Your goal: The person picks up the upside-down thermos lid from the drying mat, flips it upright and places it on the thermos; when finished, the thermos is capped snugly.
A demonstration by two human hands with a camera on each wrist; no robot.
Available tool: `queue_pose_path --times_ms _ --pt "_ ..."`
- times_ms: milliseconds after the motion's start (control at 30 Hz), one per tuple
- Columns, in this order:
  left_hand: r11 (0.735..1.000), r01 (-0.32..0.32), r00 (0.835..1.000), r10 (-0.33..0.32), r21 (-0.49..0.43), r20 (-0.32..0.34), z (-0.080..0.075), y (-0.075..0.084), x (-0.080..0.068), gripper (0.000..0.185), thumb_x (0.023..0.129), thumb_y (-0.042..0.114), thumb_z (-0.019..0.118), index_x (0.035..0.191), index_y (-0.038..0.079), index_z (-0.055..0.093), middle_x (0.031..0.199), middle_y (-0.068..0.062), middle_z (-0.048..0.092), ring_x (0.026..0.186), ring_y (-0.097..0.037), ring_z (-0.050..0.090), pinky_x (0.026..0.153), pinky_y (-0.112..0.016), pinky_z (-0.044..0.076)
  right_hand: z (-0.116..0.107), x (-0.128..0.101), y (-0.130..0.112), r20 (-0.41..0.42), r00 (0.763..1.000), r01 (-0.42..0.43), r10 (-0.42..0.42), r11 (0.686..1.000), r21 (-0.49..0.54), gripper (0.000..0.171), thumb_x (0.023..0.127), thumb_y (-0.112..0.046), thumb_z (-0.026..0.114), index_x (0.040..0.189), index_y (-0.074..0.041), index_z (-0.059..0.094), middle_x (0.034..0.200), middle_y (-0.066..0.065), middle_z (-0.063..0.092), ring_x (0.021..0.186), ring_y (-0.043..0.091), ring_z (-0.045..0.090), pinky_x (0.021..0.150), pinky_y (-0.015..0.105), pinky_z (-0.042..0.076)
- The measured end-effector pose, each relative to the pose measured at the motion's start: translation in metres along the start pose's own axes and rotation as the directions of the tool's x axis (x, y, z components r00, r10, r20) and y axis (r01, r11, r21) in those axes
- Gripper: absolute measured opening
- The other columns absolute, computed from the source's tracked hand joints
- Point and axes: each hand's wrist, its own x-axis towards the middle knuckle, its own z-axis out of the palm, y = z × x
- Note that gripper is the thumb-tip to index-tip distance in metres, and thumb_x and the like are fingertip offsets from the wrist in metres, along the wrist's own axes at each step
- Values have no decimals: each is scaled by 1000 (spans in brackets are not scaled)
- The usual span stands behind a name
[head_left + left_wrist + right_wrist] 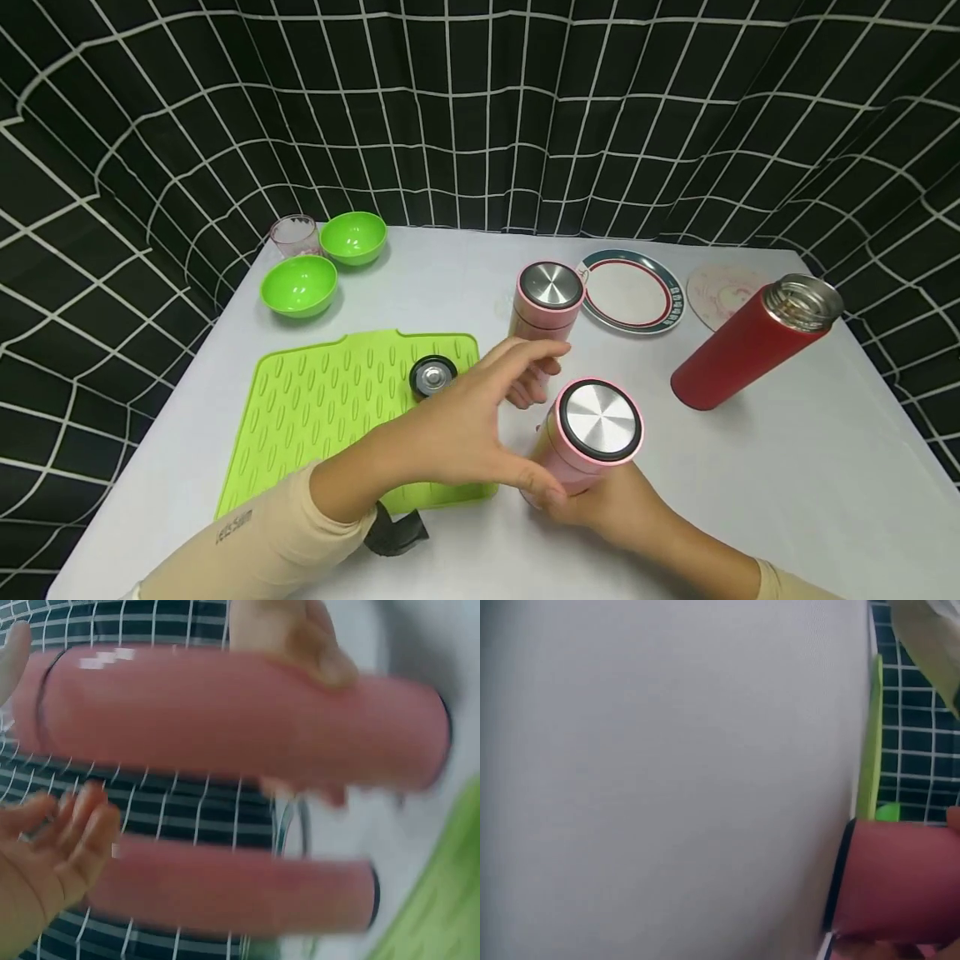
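My right hand [618, 510] grips a pink thermos [558, 454] low on its body. That thermos has a brushed steel lid top with a black ring. Left of it hovers my left hand [468, 429], thumb and fingers spread around a gap beside the lid. Its thumb tip overlaps the lower body in the head view. In the left wrist view the held thermos spans the frame, with the left fingers [90, 832] apart from it. Behind stands a second pink thermos [547, 312], its lower part partly hidden by my left hand.
A green drying mat [315, 408] lies at left, bearing a black-rimmed stopper [433, 377]. Two green bowls [300, 287] and a glass [295, 235] stand at back left. A plate [630, 292], a pale pink disc [723, 292] and a lidless red flask [727, 358] are at right.
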Motion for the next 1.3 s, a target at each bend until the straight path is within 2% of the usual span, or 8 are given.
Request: queue_pose_path --times_ms 133,333,600,733,900,1067,1167,1300 --pt "1000 28 999 -28 6 -26 -22 -9 -23 75 69 29 91 133 22 54 106 11 59 91 -10 59 82 -27 51 -11 -8 -6 -130 980 -163 152 984 -73 53 67 -9 90 110 -13 58 98 0 64 84 16 60 74 27 50" --pt "983 151 983 -138 107 -121 -58 -41 -47 54 74 29 88 121 22 65 90 7 62 79 -13 60 73 -29 52 -34 0 -4 -285 906 -365 314 919 -148 52 69 -14 90 110 -3 60 97 5 65 82 17 58 73 26 49" --pt "812 362 932 -332 459 -146 -80 -83 -53 72 65 50 89 126 26 61 99 4 53 80 -16 51 69 -33 45 -67 43 15 -384 852 -442 355 881 -166 60 80 -19 80 126 -1 47 115 14 58 99 25 54 83 31 46" --pt "769 366 923 -372 524 -99 -75 -96 -53 76 65 45 90 129 18 60 111 -1 56 96 -20 54 81 -38 47 -76 52 21 -379 848 -453 371 878 -153 63 82 -21 79 130 0 43 119 16 56 103 27 52 87 39 44" --pt "742 362 914 -401 564 -59 -67 -102 -51 85 62 46 91 133 13 57 115 -3 53 101 -20 53 86 -40 47 -79 52 26 -374 845 -453 383 884 -119 61 82 -17 78 130 -1 44 119 14 56 102 25 52 84 31 46" --pt "690 321 925 -374 649 -59 -65 -110 -45 97 58 50 91 137 9 52 122 -4 52 106 -21 48 90 -39 46 -81 53 27 -375 852 -421 365 904 -78 69 81 -18 80 134 -4 38 123 13 52 107 25 50 85 30 47" --pt "651 276 939 -340 707 -53 -64 -115 -40 101 56 55 89 137 7 52 124 -3 54 105 -22 47 89 -38 45 -83 51 23 -380 833 -461 402 885 -74 85 80 -28 83 142 -6 28 132 14 47 116 29 47 93 39 45" --pt "635 254 946 -322 729 -49 -63 -119 -35 94 56 56 89 130 7 58 119 -2 59 97 -20 47 83 -36 46 -83 38 13 -367 804 -533 468 841 -93 103 82 -41 79 151 -7 10 144 20 33 129 40 40 101 52 41"
